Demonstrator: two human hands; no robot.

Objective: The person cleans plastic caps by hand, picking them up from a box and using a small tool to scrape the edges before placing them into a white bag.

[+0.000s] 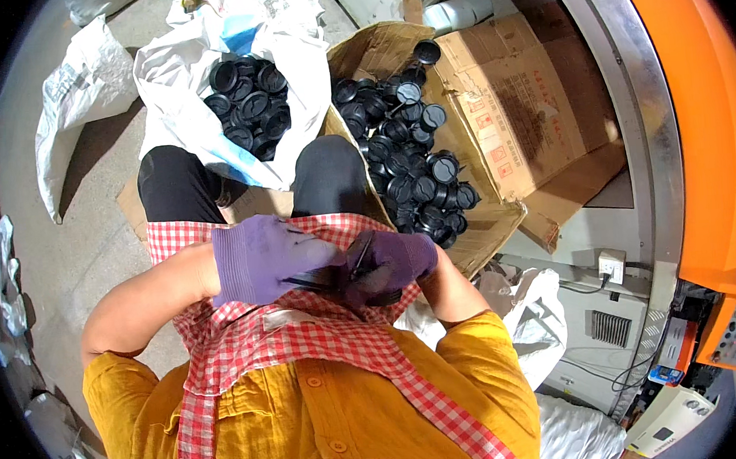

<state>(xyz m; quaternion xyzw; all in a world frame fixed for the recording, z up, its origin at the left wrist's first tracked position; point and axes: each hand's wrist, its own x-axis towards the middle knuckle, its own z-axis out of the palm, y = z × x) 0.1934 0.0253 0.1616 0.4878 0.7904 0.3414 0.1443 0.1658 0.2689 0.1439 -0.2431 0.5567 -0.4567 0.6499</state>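
Observation:
Both my hands wear purple knitted gloves and meet above my lap. My left hand is closed, its fingers pointing toward the right one. My right hand curls round a black plastic piece; the gloves cover most of it, so its exact kind cannot be made out. A dark edge also shows under my left fingers. Ahead of my knees a white woven sack stands with its mouth spread, holding round black plastic caps. To its right, a cardboard box contains many more black caps, some with stems.
A large machine with an orange panel and metal frame borders the right side. An opened brown carton leans beside the box. White sacks lie at far left and at lower right. A plug with cables sits on the machine.

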